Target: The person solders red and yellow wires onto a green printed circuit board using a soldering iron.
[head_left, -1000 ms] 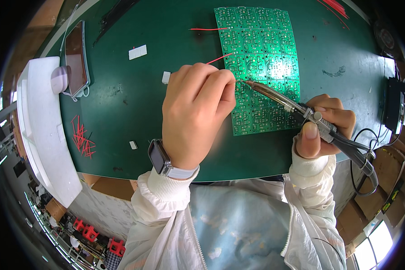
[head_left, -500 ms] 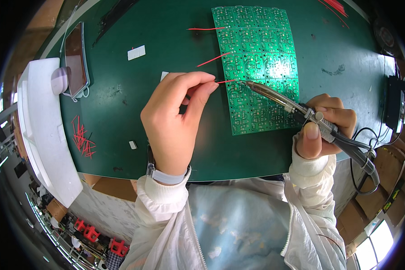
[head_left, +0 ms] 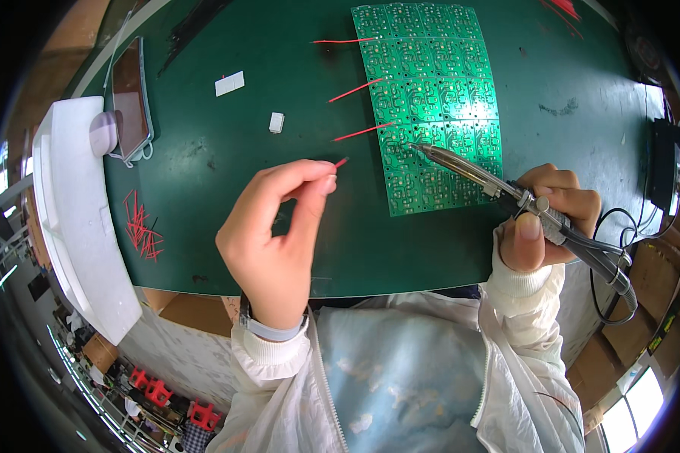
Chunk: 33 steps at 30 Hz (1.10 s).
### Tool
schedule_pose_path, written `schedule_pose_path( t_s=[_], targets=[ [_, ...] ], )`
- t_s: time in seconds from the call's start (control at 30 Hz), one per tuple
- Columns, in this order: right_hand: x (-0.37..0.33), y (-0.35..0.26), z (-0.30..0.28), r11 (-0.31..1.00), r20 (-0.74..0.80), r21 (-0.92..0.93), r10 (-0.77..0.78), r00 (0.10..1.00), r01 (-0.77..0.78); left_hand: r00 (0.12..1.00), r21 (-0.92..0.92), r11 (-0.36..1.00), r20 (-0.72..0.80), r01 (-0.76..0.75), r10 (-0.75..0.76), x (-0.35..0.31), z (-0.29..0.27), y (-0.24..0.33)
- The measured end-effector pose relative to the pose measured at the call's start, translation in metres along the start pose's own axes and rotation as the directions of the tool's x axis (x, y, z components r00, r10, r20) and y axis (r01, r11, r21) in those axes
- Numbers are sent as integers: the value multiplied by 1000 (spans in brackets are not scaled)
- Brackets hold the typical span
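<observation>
My left hand [head_left: 272, 223] pinches a short red wire [head_left: 342, 161] between thumb and fingertips, its free end pointing toward the green circuit board panel [head_left: 438, 98] but apart from it. My right hand [head_left: 551, 215] grips a soldering iron [head_left: 461, 164] with a metal shaft. The iron's tip is at the panel's left part; whether it touches is hard to tell. Three red wires stick out from the panel's left edge, the lowest one [head_left: 363, 132] nearest the iron's tip.
Loose red wires [head_left: 140, 230] lie at the left, beside a long white foam piece [head_left: 83, 219]. A phone [head_left: 131, 98] rests near it. Small white blocks [head_left: 230, 84] sit on the green table mat [head_left: 204, 181]. More red wires [head_left: 563, 9] are far right; the iron's cable [head_left: 595, 279] loops at the right.
My left hand has let go of the wire at the panel and drawn back toward me and left, with another red wire showing in its fingers. The iron has barely moved.
</observation>
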State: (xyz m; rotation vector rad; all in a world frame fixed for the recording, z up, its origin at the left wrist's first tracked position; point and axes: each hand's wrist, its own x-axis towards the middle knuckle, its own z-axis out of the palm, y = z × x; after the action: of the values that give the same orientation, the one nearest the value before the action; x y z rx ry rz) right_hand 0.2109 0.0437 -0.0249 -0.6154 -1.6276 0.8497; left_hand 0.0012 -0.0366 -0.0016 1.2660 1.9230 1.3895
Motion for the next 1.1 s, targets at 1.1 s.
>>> schedule_pose_path(
  t_s=[1.1],
  targets=[
    [-11,-4,4,999,-17,23,42,999,-41,951,105,969,243,-223,192,2,29,-8]
  ],
)
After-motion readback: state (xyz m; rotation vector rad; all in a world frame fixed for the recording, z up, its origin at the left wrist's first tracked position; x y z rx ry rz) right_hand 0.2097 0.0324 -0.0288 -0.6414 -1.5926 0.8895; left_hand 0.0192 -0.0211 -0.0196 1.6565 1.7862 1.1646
